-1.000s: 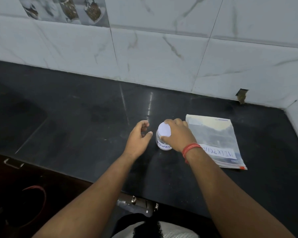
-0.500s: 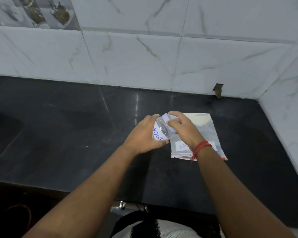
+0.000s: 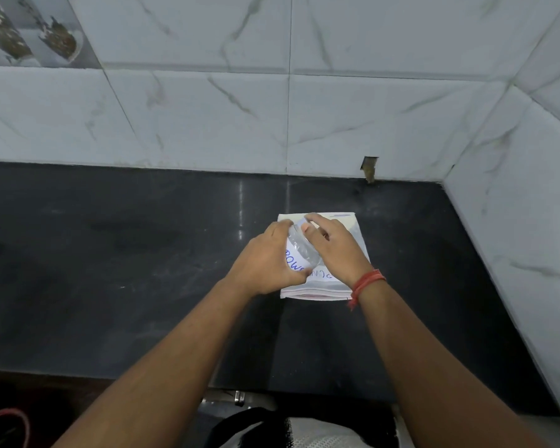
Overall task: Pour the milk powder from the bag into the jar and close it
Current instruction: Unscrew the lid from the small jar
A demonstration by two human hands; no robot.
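Lifted off the table (image 3: 143,253), jar (image 3: 299,250) now in our left hand (image 3: 265,260); right hand (image 3: 332,247) fingers grip its lid (image 3: 304,226); bag (image 3: 353,287) unpoured.

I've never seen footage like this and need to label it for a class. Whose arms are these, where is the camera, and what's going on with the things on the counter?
There is no machine here. The camera sits on a person's head and looks forward and down, so the two arms reaching in from the bottom are that person's own.

The left hand grips a small clear jar with a handwritten label, tilted and lifted off the black counter. The right hand, with a red thread at its wrist, has its fingers round the jar's white lid, apparently to unscrew it.

Beneath the hands a flat labelled bag lies on the counter, presumably the milk powder. Pale marbled wall tiles stand behind.
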